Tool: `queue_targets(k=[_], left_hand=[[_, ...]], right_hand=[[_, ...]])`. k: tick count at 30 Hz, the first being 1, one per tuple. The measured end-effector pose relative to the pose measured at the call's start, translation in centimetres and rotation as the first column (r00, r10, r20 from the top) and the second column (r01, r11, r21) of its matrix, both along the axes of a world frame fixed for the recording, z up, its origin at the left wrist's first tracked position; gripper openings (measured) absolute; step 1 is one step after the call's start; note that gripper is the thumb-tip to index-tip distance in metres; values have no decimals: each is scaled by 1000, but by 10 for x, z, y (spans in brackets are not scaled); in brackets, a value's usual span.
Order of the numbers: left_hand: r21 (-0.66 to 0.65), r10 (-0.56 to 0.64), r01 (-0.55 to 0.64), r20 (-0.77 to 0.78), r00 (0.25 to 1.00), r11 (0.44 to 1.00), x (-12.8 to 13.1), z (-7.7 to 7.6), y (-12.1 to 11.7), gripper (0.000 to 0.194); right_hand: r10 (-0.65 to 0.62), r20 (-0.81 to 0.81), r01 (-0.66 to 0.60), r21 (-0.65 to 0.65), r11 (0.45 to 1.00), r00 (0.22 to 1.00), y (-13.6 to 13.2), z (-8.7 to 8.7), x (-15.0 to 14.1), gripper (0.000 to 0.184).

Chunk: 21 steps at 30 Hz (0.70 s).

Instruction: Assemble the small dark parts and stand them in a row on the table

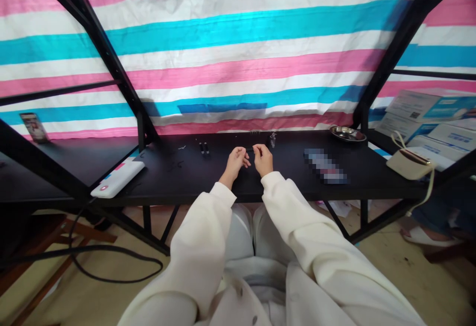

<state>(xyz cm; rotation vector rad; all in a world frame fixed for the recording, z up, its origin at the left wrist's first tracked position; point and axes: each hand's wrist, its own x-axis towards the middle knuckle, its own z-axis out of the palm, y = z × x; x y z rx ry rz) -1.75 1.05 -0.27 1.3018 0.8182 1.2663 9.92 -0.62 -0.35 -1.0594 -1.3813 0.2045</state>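
Over the middle of the black table [178, 167], my left hand [236, 161] and my right hand [263, 159] are close together, fingertips pinched. A short, thin dark piece [249, 149] spans the small gap between them, an end at each hand; it is too small to name more exactly. Left of the hands stand or lie two small black cylinders [204, 148] with pale ends. Behind my right hand is a small shiny, clear-looking item [272, 139], its kind unclear. Tiny coil-like bits [255, 132] lie along the back edge.
A white power-bank-like box [118, 179] lies at the left, a blurred-out flat object [325, 166] at the right. Behind that is a round metal dish [348, 134]. A beige bag [409, 163] and stacked boxes [424, 113] are far right. Black frame posts [390, 53] flank the table.
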Motion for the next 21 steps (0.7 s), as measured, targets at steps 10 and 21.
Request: queue_targets(k=[10, 21], left_hand=[[281, 276, -196, -283, 918, 939, 3, -7, -4, 30], [213, 312, -268, -209, 927, 940, 0, -1, -5, 45]], right_hand=[[67, -86, -66, 15, 998, 994, 5, -4, -1, 27], [138, -73, -138, 6, 990, 988, 3, -3, -4, 25]])
